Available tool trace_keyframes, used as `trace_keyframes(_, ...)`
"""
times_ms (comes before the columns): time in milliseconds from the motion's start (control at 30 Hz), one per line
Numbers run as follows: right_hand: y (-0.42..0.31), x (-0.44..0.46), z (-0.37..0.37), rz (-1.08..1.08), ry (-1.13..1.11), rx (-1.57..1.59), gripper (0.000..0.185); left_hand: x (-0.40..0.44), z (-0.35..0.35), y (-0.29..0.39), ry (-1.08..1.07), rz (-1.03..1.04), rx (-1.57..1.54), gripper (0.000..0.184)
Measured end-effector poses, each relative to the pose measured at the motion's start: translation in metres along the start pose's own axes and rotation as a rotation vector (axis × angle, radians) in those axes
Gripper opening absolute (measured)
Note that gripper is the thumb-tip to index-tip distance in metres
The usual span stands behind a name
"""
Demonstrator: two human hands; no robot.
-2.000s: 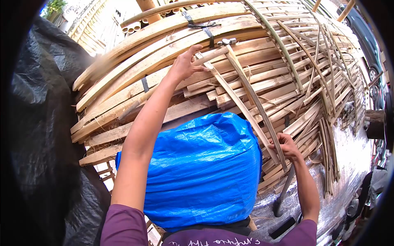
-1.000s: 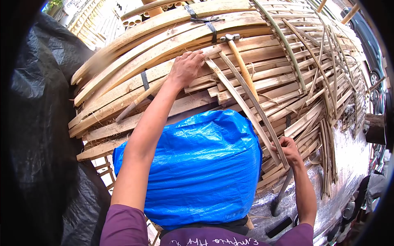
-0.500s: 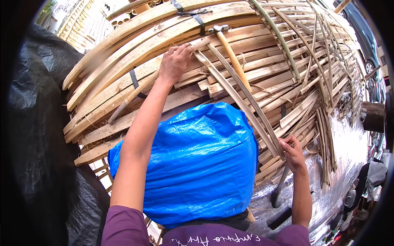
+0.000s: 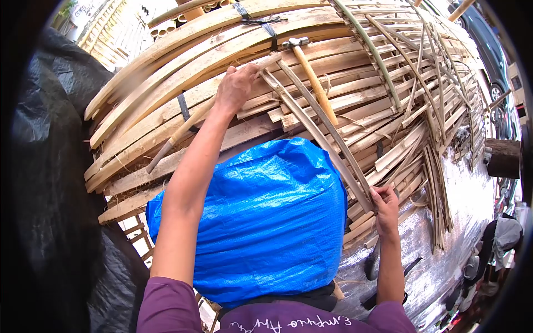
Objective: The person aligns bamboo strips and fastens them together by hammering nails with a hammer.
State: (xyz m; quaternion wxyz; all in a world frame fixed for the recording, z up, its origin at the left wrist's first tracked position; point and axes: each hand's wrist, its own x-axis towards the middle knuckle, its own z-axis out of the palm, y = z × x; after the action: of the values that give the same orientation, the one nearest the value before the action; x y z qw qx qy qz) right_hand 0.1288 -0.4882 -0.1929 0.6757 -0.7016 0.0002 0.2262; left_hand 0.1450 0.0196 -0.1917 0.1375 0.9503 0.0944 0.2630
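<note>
Two narrow bamboo strips [image 4: 320, 132] slant down from upper left to lower right, close together, meeting a short wooden crosspiece [image 4: 270, 60] at their upper end. My left hand [image 4: 236, 89] is closed at that upper corner, its fingertips gripping the strips' end and crosspiece. At the lower end, my right hand [image 4: 385, 210] pinches the strips between thumb and fingers. Beyond the strips lies a hammer [image 4: 313, 77] with a pale wooden handle, its head pointing away. Under my left forearm a wooden-handled tool [image 4: 186, 129] rests on the slats; part of it is hidden.
Long bamboo slats [image 4: 222, 50] are stacked in front of me, tied with black straps. Blue tarp [image 4: 266, 222] covers my lap. Loose thin strips [image 4: 436, 188] pile at right, beside a silvery sheet [image 4: 461, 216]. Black plastic [image 4: 61, 194] hangs at left; a dark car [image 4: 482, 47] stands far right.
My right hand has shifted slightly left and up, and the strips' lower ends have moved left with it. My left hand stays almost in place.
</note>
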Motion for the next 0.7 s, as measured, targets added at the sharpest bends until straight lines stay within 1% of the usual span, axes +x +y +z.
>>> trace_keyframes(67,0.008,0.000,0.003,-0.060,0.023,-0.028,0.011,-0.002,-0.006,0.002,-0.080,-0.068,-0.006,0.023)
trace_keyframes(100,0.008,0.000,0.006,-0.067,0.031,-0.004,0.011,-0.004,-0.009,0.004,-0.051,-0.056,0.023,0.022)
trace_keyframes(233,0.010,0.000,0.010,-0.072,0.070,-0.020,0.011,-0.011,-0.012,-0.002,-0.057,-0.055,0.004,0.023)
trace_keyframes(333,0.014,0.002,0.018,-0.112,0.114,-0.067,0.012,-0.017,-0.009,-0.008,-0.089,-0.057,0.017,0.027)
trace_keyframes(400,0.033,0.007,0.019,-0.154,0.137,-0.095,0.013,-0.021,-0.002,-0.006,0.055,-0.042,-0.070,0.025)
trace_keyframes(433,0.042,0.008,0.021,-0.193,0.162,-0.120,0.014,-0.020,-0.002,-0.003,0.055,-0.035,-0.073,0.025)
trace_keyframes(500,0.055,0.007,0.028,-0.248,0.220,-0.125,0.014,-0.017,0.000,0.000,0.068,-0.019,0.013,0.035)
trace_keyframes(533,0.060,0.003,0.033,-0.254,0.240,-0.136,0.014,-0.018,-0.003,-0.002,0.055,-0.015,0.020,0.035)
trace_keyframes(600,0.061,-0.001,0.032,-0.249,0.280,-0.143,0.014,-0.020,-0.003,0.004,0.071,0.013,0.140,0.049)
trace_keyframes(633,0.055,0.002,0.031,-0.275,0.320,-0.151,0.013,-0.017,-0.012,0.018,-0.088,-0.090,0.177,0.059)
trace_keyframes(667,0.049,0.000,0.031,-0.272,0.325,-0.149,0.013,-0.021,-0.010,0.023,-0.091,-0.085,0.176,0.059)
trace_keyframes(700,0.042,-0.001,0.033,-0.270,0.317,-0.147,0.013,-0.021,-0.006,0.027,-0.011,-0.055,0.292,0.061)
